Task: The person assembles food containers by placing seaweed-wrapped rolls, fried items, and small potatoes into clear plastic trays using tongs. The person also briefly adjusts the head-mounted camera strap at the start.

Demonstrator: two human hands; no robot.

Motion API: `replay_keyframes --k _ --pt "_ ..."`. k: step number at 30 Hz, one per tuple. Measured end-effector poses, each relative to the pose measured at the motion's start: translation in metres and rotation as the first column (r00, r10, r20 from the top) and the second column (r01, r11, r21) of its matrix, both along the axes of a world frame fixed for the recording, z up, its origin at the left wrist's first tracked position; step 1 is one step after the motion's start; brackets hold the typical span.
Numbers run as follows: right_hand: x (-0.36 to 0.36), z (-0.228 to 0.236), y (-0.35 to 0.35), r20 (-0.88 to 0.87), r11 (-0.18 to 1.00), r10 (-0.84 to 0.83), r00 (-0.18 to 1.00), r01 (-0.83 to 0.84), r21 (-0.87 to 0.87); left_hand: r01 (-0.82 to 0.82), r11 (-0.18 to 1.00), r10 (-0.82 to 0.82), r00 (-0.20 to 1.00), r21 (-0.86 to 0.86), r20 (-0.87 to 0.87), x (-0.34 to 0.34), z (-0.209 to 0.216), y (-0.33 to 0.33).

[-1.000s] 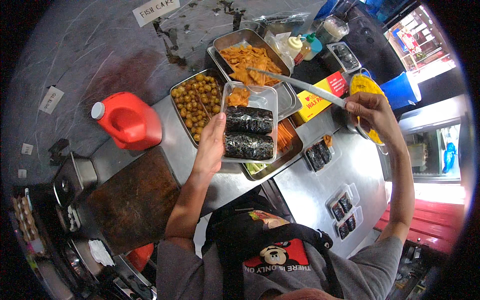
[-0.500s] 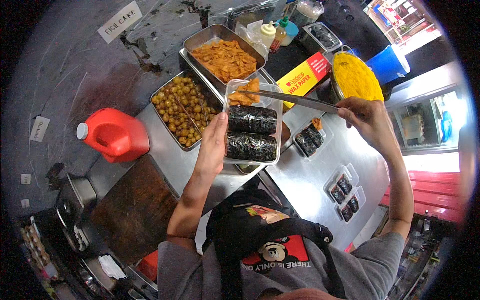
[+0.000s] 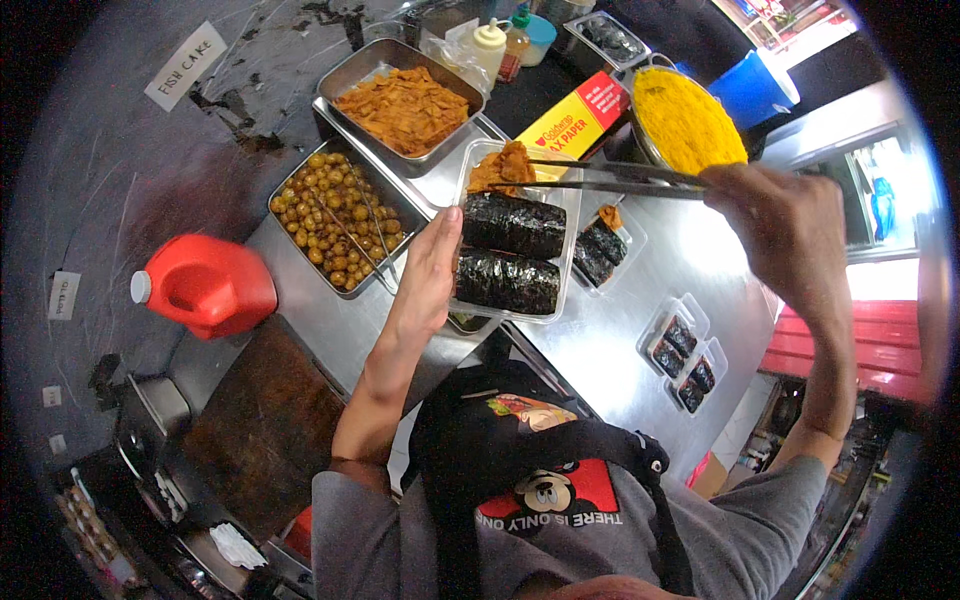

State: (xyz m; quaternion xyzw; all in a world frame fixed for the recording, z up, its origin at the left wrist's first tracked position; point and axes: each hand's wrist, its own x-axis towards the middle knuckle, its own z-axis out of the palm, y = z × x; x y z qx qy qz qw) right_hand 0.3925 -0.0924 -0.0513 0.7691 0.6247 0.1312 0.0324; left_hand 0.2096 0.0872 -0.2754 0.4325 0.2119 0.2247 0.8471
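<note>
A clear container (image 3: pixel 570 285) is held up above the counter (image 3: pixel 590 350) by the left hand (image 3: pixel 428 265), the thumb pressed to its left wall – the other fingers are mostly hidden. Inside, two black-wrapped rolls (image 3: pixel 515 225) are laid side by side, with orange pieces (image 3: pixel 505 165) placed at the far end. Tongs (image 3: pixel 640 189) are gripped at their back end by the curled right hand (image 3: pixel 775 225), and their tips are set at the orange pieces (whether one is pinched cannot be told). Beyond the container, orange strips (image 3: pixel 405 108) are heaped in a metal pan (image 3: pixel 347 72) – small brown balls (image 3: pixel 325 205) are held nearby.
</note>
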Motion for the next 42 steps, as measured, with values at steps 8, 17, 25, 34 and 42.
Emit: replay_keyframes --k 8,17,25,34,42 --pt "-0.01 0.063 0.003 0.201 0.962 0.065 0.977 -0.008 -0.272 0.086 0.996 -0.086 0.996 -0.002 0.037 0.029 -0.026 -0.019" --pt "0.0 0.057 -0.008 0.2 0.95 0.054 0.978 0.012 -0.312 0.165 0.979 -0.162 0.986 0.123 -0.036 0.045 -0.009 -0.041" --pt "-0.008 0.097 0.002 0.239 0.784 -0.19 0.952 0.293 -0.547 0.325 0.941 -0.325 0.945 0.097 -0.019 0.075 -0.032 -0.079" --pt "-0.004 0.099 -0.006 0.308 0.545 -0.373 0.875 0.475 -0.691 0.469 0.863 -0.467 0.882 0.186 -0.057 0.092 -0.048 -0.106" --pt "0.052 0.091 -0.032 0.195 0.484 -0.444 0.875 0.417 -0.77 0.546 0.798 -0.554 0.831 0.256 -0.045 0.096 -0.04 -0.123"
